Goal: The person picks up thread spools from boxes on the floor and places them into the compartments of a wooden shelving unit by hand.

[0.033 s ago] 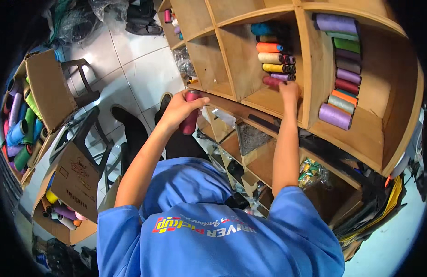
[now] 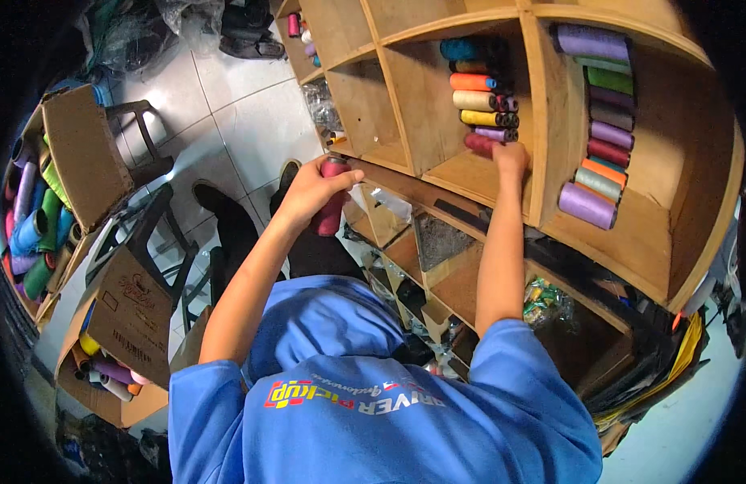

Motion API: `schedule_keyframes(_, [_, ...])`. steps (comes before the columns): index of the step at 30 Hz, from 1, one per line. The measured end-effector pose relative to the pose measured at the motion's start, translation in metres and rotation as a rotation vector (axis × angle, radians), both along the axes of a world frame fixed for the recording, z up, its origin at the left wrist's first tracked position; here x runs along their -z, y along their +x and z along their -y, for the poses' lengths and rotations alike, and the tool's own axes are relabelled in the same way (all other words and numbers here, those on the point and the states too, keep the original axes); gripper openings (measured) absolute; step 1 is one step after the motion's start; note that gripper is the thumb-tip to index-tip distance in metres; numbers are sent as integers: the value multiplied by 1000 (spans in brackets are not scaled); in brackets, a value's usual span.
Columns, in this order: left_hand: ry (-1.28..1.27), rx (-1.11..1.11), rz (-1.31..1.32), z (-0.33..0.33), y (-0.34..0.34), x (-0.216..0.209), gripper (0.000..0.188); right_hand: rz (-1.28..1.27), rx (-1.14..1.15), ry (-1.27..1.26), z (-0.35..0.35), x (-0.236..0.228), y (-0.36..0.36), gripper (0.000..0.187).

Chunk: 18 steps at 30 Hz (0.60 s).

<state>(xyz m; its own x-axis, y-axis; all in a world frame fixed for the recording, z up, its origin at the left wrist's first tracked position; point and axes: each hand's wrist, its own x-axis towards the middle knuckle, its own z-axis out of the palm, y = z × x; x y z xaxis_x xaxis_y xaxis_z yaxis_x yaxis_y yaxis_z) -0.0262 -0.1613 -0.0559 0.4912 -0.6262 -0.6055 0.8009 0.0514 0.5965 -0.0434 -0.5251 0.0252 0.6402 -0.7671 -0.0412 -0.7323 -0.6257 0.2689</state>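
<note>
A dark pink thread spool (image 2: 331, 211) is upright in my left hand (image 2: 310, 189), with the fingers wrapped round its upper part, just outside the shelf's front edge. My right hand (image 2: 511, 159) reaches into a compartment of the wooden shelf (image 2: 405, 121). Its fingers are closed on the end of a dark red thread spool (image 2: 479, 145), which lies on its side at the near end of a row. Next to that spool lie a purple spool (image 2: 491, 133), a yellow spool (image 2: 479, 118), a cream spool (image 2: 474, 100) and an orange spool (image 2: 470, 82).
The compartment to the right holds another row, ending in a lilac spool (image 2: 587, 206). At the left, two cardboard boxes (image 2: 78, 153) of mixed spools stand by a dark chair (image 2: 147, 169). Below the shelf are smaller wooden compartments (image 2: 453, 286), one with a clear plastic bag (image 2: 549, 302).
</note>
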Motion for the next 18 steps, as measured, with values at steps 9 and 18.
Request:
schedule_keyframes(9, [158, -11, -35, -14, -1, 27, 37, -37, 288, -62, 161, 109, -3, 14])
schedule_keyframes(18, [203, 16, 51, -15, 4, 34, 37, -178, -504, -101, 221, 129, -23, 17])
